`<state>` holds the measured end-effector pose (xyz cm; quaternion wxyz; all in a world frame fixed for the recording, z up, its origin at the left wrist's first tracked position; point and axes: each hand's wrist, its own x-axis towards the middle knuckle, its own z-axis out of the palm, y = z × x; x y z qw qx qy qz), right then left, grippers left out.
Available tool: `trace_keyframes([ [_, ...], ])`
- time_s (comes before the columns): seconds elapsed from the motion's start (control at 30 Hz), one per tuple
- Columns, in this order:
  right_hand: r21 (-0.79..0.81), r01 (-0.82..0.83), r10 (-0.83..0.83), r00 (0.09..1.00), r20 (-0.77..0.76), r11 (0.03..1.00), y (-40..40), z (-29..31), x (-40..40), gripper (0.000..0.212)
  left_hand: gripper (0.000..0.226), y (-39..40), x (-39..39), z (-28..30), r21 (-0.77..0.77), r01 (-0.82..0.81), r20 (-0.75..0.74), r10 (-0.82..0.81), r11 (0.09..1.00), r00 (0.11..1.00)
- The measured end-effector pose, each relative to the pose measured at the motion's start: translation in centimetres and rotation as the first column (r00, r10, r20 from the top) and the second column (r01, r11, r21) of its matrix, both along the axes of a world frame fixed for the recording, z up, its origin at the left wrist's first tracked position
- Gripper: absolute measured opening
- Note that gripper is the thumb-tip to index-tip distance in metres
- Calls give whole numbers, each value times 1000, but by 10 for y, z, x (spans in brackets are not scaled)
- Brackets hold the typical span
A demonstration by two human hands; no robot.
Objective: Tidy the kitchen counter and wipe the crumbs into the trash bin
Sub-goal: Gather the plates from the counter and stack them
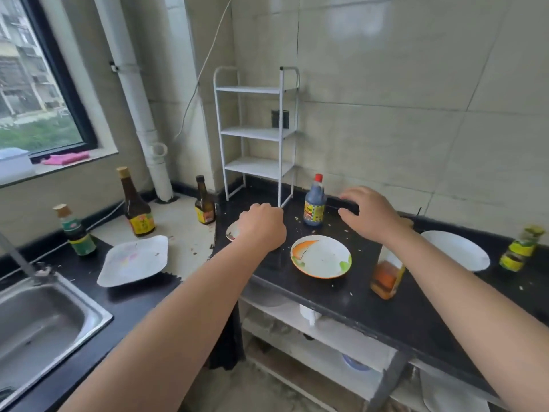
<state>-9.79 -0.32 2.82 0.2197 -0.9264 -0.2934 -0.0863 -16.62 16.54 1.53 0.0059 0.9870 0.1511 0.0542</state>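
My left hand [261, 227] is curled into a fist at the foot of the white three-tier rack [255, 132], touching its front leg; I see nothing in it. It partly covers a small dish [231, 232]. My right hand [371, 215] hovers with fingers spread over the black counter [341, 295], just right of a dark sauce bottle with a red cap [315, 206]. A round plate with an orange and green pattern [320, 257] lies between my hands. Crumbs [297, 218] are scattered around the bottle and plate. No trash bin is visible.
Left of the rack stand two brown bottles [138, 206] [204, 203], a green bottle [75, 233] and a square white plate [133, 260]. At the right are an orange-liquid bottle [387, 275], an oval plate [457, 248] and a jar [520, 248]. The sink [44, 322] is at lower left, a pink cloth [66, 158] on the sill.
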Motion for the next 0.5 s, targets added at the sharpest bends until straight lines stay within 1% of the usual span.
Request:
trace_keyframes([
  [0.13,15,91,-89,992,-93,996,22,-15,37,38,34,32,51,-17,-93,21,-85,-29,995,996],
  [0.23,8,158,-153,966,-210,987,33,-37,66,39,36,51,88,-35,-184,-19,-177,-14,983,984],
  [0.37,-17,274,-259,885,-387,962,43,-77,109,38,37,65,139,-67,-295,-72,-279,-14,953,960],
  [0.47,-68,340,-330,817,-472,938,45,-109,140,40,35,70,166,-104,-322,-79,-337,-37,943,941],
  [0.5,-89,352,-348,793,-501,932,45,-120,151,41,35,70,172,-114,-337,-104,-373,-31,936,927],
])
